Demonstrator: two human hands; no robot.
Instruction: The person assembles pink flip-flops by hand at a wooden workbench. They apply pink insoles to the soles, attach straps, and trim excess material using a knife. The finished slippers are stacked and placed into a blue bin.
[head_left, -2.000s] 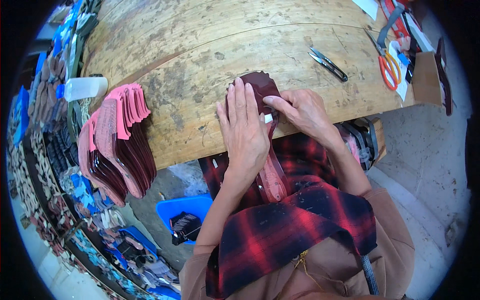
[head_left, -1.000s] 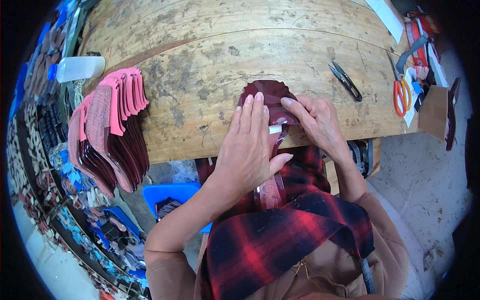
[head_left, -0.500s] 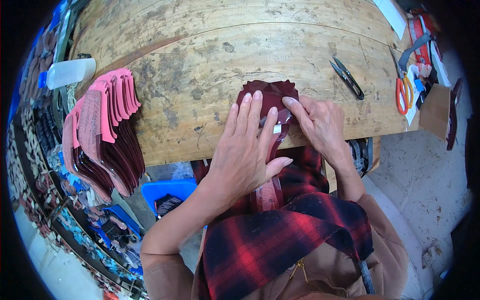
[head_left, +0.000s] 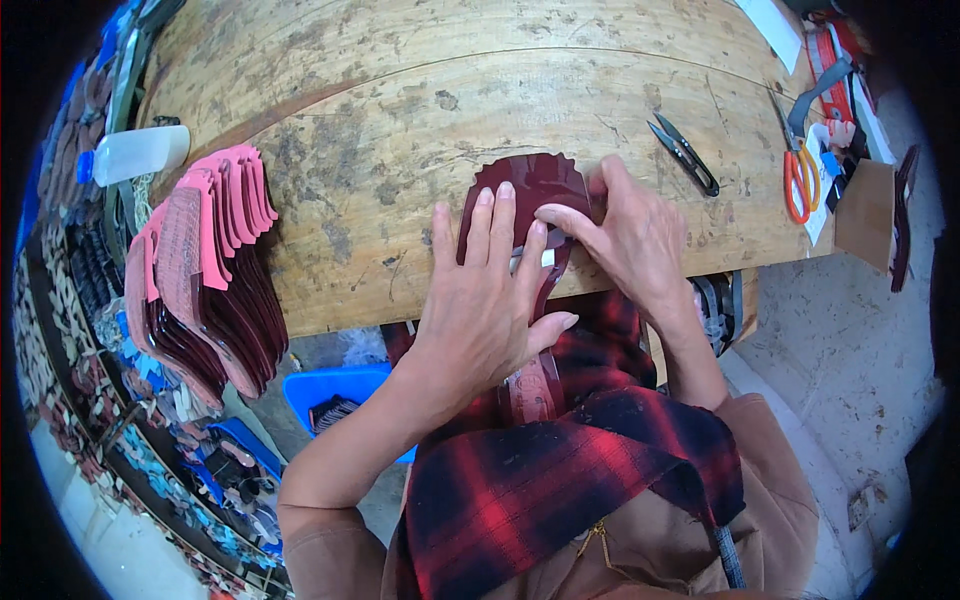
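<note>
A glossy maroon leather piece (head_left: 535, 180), which looks like a shoe upper part, lies at the table's near edge. Its far rim is scalloped, and a strip with a pink underside hangs over my lap. My left hand (head_left: 480, 290) rests flat on its left side with fingers spread. Across its right part lies the thumb of my right hand (head_left: 635, 235), while the other fingers curl at the right edge, partly hidden. A small white patch (head_left: 547, 257) shows between the hands.
Stacked maroon pieces with pink linings (head_left: 215, 260) drape over the table's left edge, near a translucent bottle (head_left: 145, 153). Thread snips (head_left: 685, 155) and orange-handled scissors (head_left: 800, 180) lie right. A cardboard piece (head_left: 865, 215) juts out there. A blue bin (head_left: 340, 385) stands below the table.
My right thumb has slid left over the maroon piece, and the right index finger has lifted and moved away from me. The left hand stays flat, its fingers slightly more spread.
</note>
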